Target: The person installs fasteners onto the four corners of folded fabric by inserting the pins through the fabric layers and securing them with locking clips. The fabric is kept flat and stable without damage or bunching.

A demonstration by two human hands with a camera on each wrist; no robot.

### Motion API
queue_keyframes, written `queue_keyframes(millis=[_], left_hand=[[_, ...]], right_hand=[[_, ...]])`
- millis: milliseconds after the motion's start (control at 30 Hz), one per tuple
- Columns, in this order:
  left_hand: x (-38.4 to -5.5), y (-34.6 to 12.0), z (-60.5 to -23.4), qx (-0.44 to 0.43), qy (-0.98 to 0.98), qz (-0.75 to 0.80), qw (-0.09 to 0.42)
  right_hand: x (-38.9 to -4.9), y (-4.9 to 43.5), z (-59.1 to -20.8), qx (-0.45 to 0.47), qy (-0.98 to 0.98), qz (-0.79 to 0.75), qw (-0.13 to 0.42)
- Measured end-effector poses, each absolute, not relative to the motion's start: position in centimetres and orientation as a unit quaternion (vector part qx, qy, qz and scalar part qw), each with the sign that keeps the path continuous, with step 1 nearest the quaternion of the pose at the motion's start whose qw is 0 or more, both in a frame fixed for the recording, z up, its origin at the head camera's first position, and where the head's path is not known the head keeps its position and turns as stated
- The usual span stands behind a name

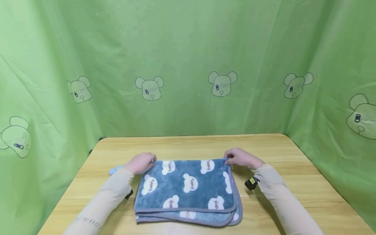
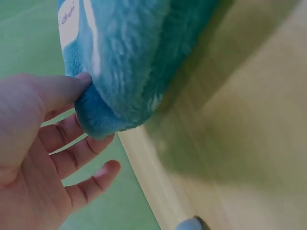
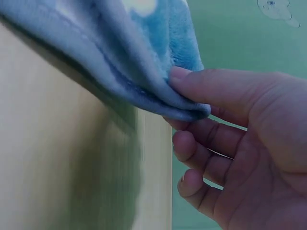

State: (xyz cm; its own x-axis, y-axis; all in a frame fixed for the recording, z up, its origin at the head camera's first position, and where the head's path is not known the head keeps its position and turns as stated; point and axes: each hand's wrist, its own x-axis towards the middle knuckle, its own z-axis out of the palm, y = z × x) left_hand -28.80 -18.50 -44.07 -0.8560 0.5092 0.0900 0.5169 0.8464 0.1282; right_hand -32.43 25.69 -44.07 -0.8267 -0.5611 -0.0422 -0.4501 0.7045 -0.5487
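A teal fleece blanket [image 1: 179, 174] with white bear heads and grey edging lies folded in layers on the table, its lower layers showing at the near edge. At its far left corner my left hand [image 1: 141, 163] pinches the folded edge between thumb and fingers. My right hand [image 1: 242, 157] pinches the far right corner. In the left wrist view the blanket's fleece corner [image 2: 120, 96] is raised off the wood, the thumb on top. The right wrist view has the grey-edged corner [image 3: 168, 103] gripped under the thumb, also lifted, with its shadow below.
A small light-blue object [image 1: 115, 170] lies left of the blanket, partly hidden by the left wrist. The wooden table [image 1: 279, 153] is bounded behind and at both sides by a green curtain [image 1: 188, 117] printed with bear heads.
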Motion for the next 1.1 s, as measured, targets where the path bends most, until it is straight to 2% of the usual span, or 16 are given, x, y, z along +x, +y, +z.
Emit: queue_keyframes(millis=[367, 600, 800, 1100], left_hand=[[-31.6, -17.5, -44.2, -0.231, -0.971, -0.065, 0.008], [-32.4, -17.3, -44.4, -0.213, -0.974, -0.072, 0.005], [-31.9, -17.8, -44.4, -0.216, -0.972, -0.082, 0.033], [-29.2, -18.2, -42.4, -0.22, -0.966, -0.118, 0.074]], right_hand=[[-35.5, 25.5, -44.6, -0.263, 0.924, -0.267, 0.078], [-36.2, 25.1, -44.5, -0.246, 0.935, -0.248, 0.064], [-36.0, 25.0, -44.7, -0.244, 0.94, -0.236, 0.048], [-33.9, 26.2, -42.3, -0.246, 0.941, -0.231, 0.015]])
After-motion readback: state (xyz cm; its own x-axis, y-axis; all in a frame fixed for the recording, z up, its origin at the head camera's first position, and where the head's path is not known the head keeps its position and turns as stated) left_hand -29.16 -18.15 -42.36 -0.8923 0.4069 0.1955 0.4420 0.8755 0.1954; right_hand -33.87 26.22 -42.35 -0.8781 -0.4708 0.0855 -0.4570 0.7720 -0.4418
